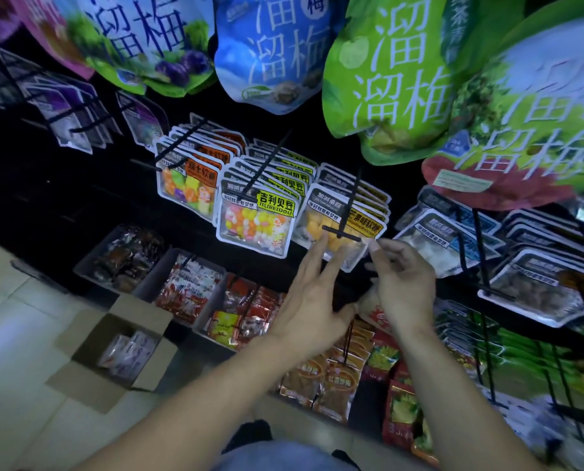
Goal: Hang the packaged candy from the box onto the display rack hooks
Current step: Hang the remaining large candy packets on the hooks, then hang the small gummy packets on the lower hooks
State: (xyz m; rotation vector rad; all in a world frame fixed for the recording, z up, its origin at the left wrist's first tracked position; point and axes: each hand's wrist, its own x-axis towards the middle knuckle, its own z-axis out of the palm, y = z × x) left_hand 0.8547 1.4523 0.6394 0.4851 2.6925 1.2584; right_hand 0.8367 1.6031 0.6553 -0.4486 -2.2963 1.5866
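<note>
A clear pack of yellow candy (321, 220) hangs at the front of a black hook (351, 198) on the display rack, with more of the same packs behind it. My left hand (312, 300) reaches up, and its straight fingers touch the lower front of that pack. My right hand (404, 283) hovers just right of the pack with loosely curled fingers and holds nothing. The open cardboard box (156, 367) stands on the floor at lower left. Several packaged candies (129, 351) lie inside it.
Neighbouring hooks carry a pack of mixed-colour beans (254, 224) and a pack of cube candies (187, 188) to the left, and dark packs (443, 237) to the right. Large plum bags (385, 79) hang overhead. Bins of snacks (188, 287) sit below the hooks.
</note>
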